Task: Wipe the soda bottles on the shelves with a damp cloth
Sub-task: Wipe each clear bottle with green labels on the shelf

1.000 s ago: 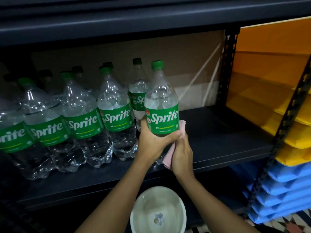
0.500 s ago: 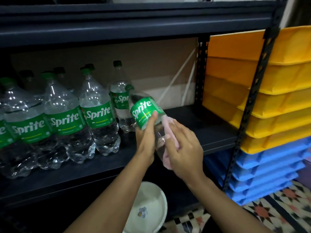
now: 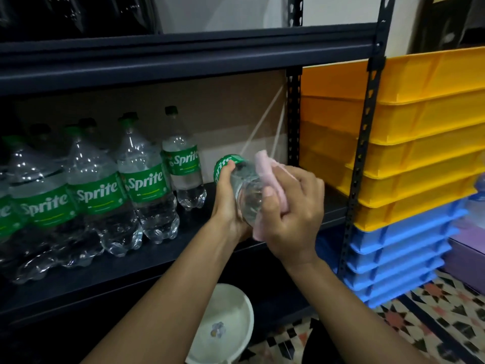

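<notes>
I see a dark metal shelf (image 3: 183, 261) crossing the frame from lower left to centre right. Standing upright on its board, left of centre, are Sprite bottles (image 3: 147, 179) in a close row, with more behind. At lower right, the patterned tile floor (image 3: 433, 319) carries stacked blue trays (image 3: 399, 258); a white bowl (image 3: 225, 319) sits at bottom centre.

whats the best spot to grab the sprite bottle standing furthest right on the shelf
Grip the rightmost standing bottle around its green label band, coming from the front right. It stands upright, that side is open shelf, and neighbouring bottles crowd its left.
</notes>
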A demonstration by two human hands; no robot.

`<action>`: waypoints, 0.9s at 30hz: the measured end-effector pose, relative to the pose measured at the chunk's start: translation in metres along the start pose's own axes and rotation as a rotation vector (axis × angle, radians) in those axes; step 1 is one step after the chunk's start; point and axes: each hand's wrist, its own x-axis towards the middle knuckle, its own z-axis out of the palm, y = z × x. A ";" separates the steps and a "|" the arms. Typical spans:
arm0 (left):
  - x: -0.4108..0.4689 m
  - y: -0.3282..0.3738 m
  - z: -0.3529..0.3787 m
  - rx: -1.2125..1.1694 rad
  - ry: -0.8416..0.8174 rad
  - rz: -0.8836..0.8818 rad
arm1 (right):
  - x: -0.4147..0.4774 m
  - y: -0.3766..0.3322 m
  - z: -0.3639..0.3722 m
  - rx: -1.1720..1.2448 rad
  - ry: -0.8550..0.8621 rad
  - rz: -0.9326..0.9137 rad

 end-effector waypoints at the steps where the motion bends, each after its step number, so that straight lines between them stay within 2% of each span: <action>1: -0.001 0.000 0.000 -0.009 -0.015 -0.015 | -0.006 -0.001 -0.001 0.005 0.004 -0.020; 4: 0.004 -0.003 -0.010 0.041 -0.023 -0.012 | -0.010 0.001 0.001 0.015 0.005 0.071; 9: 0.013 0.001 -0.019 0.221 0.105 0.022 | -0.008 0.012 0.011 0.160 -0.008 0.511; 11: 0.021 0.003 -0.024 0.301 0.161 0.076 | -0.009 0.015 0.016 0.289 0.009 0.670; 14: 0.030 0.005 -0.029 0.426 0.350 0.209 | -0.018 0.037 0.033 0.527 -0.024 1.075; 16: 0.032 0.006 -0.035 0.560 0.489 0.270 | -0.024 0.047 0.043 0.792 -0.073 1.326; 18: 0.037 0.004 -0.045 0.687 0.543 0.300 | -0.030 0.051 0.050 0.987 -0.120 1.461; 21: 0.043 0.003 -0.061 0.725 0.599 0.373 | -0.033 0.057 0.055 1.067 -0.136 1.538; 24: 0.042 0.009 -0.071 0.836 0.631 0.438 | -0.027 0.069 0.063 0.920 -0.118 1.504; 26: 0.044 0.015 -0.079 0.890 0.648 0.474 | -0.020 0.076 0.068 0.550 -0.200 1.274; 27: 0.046 0.018 -0.083 0.902 0.661 0.499 | -0.017 0.080 0.070 0.309 -0.267 1.057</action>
